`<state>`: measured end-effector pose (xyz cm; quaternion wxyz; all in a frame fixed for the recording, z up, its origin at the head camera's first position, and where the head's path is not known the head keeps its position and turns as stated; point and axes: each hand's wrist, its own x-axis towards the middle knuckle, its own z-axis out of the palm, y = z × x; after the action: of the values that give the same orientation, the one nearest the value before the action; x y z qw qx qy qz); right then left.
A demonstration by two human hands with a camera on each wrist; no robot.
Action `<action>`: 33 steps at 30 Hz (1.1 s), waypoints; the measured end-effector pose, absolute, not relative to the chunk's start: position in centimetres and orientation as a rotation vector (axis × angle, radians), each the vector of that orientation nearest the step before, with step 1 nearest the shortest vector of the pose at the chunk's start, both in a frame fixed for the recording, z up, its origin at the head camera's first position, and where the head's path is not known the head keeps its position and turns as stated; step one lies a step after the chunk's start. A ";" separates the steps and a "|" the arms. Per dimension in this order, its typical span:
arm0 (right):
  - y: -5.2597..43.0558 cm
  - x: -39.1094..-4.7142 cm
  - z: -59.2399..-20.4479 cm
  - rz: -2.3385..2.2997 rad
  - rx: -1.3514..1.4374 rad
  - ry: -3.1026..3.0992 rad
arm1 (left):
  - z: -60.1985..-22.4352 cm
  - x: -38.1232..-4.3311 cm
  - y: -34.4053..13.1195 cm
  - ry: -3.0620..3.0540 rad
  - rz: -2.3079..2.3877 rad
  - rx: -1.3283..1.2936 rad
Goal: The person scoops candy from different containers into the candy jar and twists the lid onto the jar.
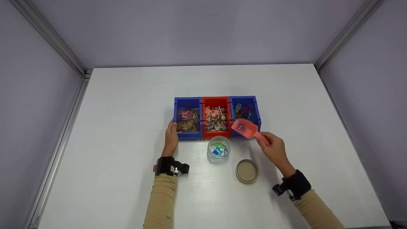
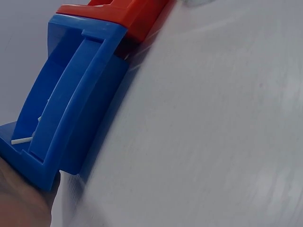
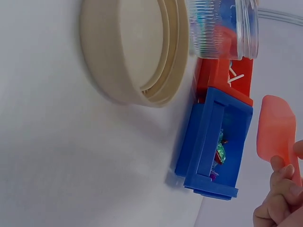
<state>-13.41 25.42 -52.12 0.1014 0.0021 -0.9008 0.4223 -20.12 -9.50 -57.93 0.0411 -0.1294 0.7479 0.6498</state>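
Observation:
A coral scoop (image 1: 244, 128) with a few purple pieces in its bowl is held by the handle in my right hand (image 1: 276, 149). It hangs over the front of the right blue bin (image 1: 258, 111), which holds green and purple wrapped candies (image 3: 220, 153). My left hand (image 1: 171, 138) rests along the outer side of the left blue bin (image 1: 187, 136), its fingers lying against the wall. Lollipops fill that bin and the red bin (image 1: 215, 101) in the middle. In front of the red bin stands a glass jar (image 1: 218, 150), lidless, with blue and green pieces at its bottom.
A beige round lid (image 1: 247, 171) lies inner side up on the white table (image 1: 127, 105), right of the jar and nearer to me. The three bins stand side by side in a row. Pale panels (image 1: 203, 31) enclose the table at the back and both sides.

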 end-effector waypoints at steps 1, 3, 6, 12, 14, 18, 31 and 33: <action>25.4 -13.3 -52.0 1.258 0.014 -2.671 | -58.0 -20.1 -9.5 2.286 1.994 -0.400; 25.2 -13.1 -51.8 1.264 0.030 -2.699 | -58.0 -20.1 -9.5 2.280 1.995 -0.397; 25.1 -12.7 -51.6 1.258 0.055 -2.736 | -58.0 -20.1 -9.4 2.276 1.985 -0.391; 25.2 -11.9 -51.3 1.248 0.131 -2.787 | -57.9 -20.0 -9.4 2.291 1.969 -0.383; 25.3 -11.7 -51.2 1.247 0.152 -2.806 | -57.9 -20.0 -9.4 2.293 1.964 -0.387; 25.5 -11.4 -50.9 1.238 0.194 -2.852 | -57.9 -20.1 -9.4 2.293 1.952 -0.394; 25.8 -11.4 -50.0 1.136 0.445 -2.876 | -58.1 -20.2 -9.6 2.317 1.948 -0.410; 25.9 -11.5 -49.8 1.101 0.476 -2.892 | -58.1 -20.2 -9.6 2.316 1.943 -0.415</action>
<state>-11.49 25.91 -49.78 0.0052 0.1521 -0.9237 0.3516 -20.18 -9.58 -58.12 0.0451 -0.1360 0.7581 0.6362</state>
